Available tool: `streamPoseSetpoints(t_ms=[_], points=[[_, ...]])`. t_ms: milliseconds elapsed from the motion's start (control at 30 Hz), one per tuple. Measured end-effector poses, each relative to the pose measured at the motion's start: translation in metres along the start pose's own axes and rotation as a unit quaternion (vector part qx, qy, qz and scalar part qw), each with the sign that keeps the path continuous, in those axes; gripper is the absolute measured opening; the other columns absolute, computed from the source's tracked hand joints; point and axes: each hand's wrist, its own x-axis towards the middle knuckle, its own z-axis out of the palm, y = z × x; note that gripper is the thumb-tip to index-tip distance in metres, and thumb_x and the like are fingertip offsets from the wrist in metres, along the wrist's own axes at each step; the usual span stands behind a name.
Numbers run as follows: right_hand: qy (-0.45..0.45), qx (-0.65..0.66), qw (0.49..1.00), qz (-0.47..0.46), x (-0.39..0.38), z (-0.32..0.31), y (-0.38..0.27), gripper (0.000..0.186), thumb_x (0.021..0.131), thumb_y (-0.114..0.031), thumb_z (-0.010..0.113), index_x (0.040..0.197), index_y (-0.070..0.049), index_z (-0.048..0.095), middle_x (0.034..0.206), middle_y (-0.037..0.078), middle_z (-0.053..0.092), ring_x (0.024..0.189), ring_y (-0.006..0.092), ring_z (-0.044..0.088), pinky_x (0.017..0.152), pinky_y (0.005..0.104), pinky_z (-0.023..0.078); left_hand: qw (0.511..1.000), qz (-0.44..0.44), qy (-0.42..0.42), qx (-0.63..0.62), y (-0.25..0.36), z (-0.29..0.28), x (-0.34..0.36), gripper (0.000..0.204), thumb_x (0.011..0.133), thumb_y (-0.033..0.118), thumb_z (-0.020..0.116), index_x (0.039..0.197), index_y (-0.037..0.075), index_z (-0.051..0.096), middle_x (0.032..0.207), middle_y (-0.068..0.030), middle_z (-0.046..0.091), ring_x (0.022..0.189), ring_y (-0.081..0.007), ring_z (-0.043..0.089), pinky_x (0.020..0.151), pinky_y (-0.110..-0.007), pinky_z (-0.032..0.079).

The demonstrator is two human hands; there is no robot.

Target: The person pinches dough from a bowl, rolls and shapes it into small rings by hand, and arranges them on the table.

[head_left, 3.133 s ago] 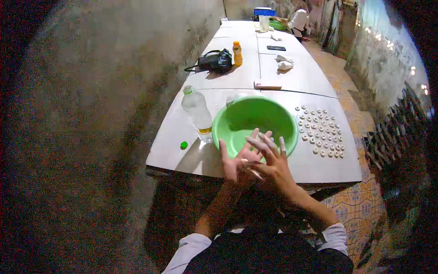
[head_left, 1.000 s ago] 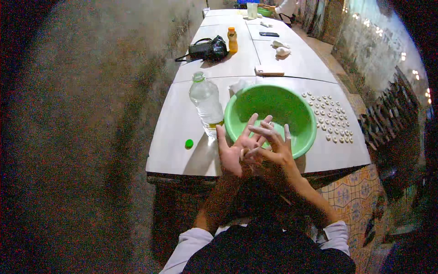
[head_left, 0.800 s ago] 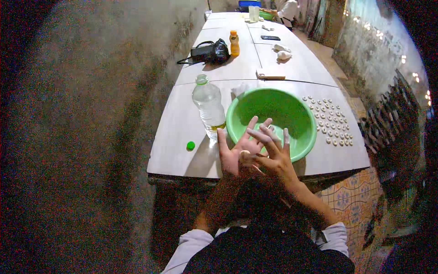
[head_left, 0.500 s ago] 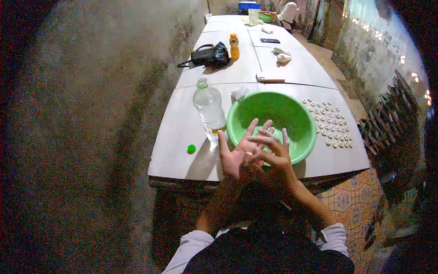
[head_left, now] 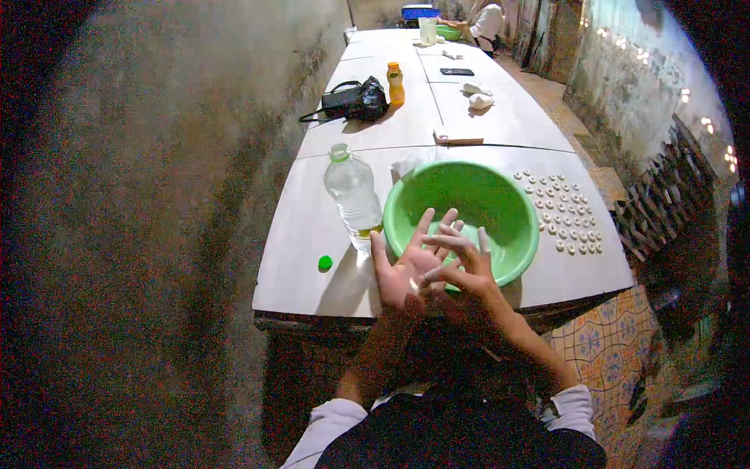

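Note:
My left hand (head_left: 404,270) is turned palm up over the near rim of a green basin (head_left: 512,266), its fingers spread. Against its palm lies a small pale lump (head_left: 414,287), too small to make out clearly. Just to the right, my right hand (head_left: 467,270) bends over that palm with its fingers apart and whitish at the tips. Left of the basin stands a clear plastic bottle (head_left: 353,191), uncapped, with a green cap (head_left: 325,263) lying beside it. Several small white ring-shaped pieces (head_left: 562,209) sit in rows to the basin's right.
Farther up the white table (head_left: 297,258) are a black bag (head_left: 355,102), an orange-capped bottle (head_left: 396,84), a phone (head_left: 457,72), white lumps (head_left: 480,101) and a flat wooden piece (head_left: 459,141). Another person (head_left: 486,23) works at the far end beside a green basin (head_left: 448,33).
The view has shifted slightly. My right hand has moved a little over my left palm, and the pale lump now shows lower, nearer the heel of that palm.

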Motion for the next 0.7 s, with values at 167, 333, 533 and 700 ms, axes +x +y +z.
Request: streamPoseSetpoints(t_ms=[167,333,533,700], points=[[-0.067,0.157,0.967,0.187,0.01,0.014,0.018,0.019,0.067,-0.026,0.068,0.085,-0.028,0.063,0.13,0.002,0.046,0.128,0.0255,0.034,0.101,0.0628,0.003,0.999,-0.01,-0.009,0.042,-0.003,0.0,0.003,0.094,0.078,0.075,0.024,0.142,0.008,0.011,0.146,-0.0183,0.013,0.134,-0.0323,0.018,0.107,-0.045,0.024],[-0.127,0.026,0.987,0.094,0.016,-0.003,0.021,0.006,0.072,-0.027,0.064,0.078,-0.029,0.065,0.129,0.001,0.046,0.131,0.0229,0.028,0.101,0.0616,-0.007,0.972,-0.086,-0.102,-0.195,0.001,0.0,-0.008,0.088,0.08,0.071,0.031,0.138,0.005,0.025,0.139,-0.0184,0.03,0.113,-0.0288,0.047,0.091,-0.038,0.044],[0.026,0.004,0.996,0.091,0.02,0.012,0.029,0.016,0.066,-0.031,0.069,0.08,-0.028,0.063,0.127,-0.001,0.047,0.128,0.0272,0.033,0.1,0.0626,-0.006,0.996,-0.029,0.081,-0.031,-0.001,-0.004,-0.001,0.09,0.079,0.073,0.028,0.136,0.004,0.028,0.13,-0.0148,0.043,0.093,-0.0219,0.054,0.081,-0.038,0.046],[-0.012,-0.05,0.997,0.053,0.016,-0.008,0.012,0.014,0.07,-0.027,0.066,0.083,-0.027,0.062,0.131,0.0,0.043,0.129,0.0268,0.032,0.102,0.0613,-0.007,0.993,-0.003,0.041,-0.111,-0.002,-0.003,0.0,0.09,0.081,0.07,0.027,0.136,-0.001,0.026,0.141,-0.0175,0.028,0.132,-0.0281,0.025,0.108,-0.047,0.019]])
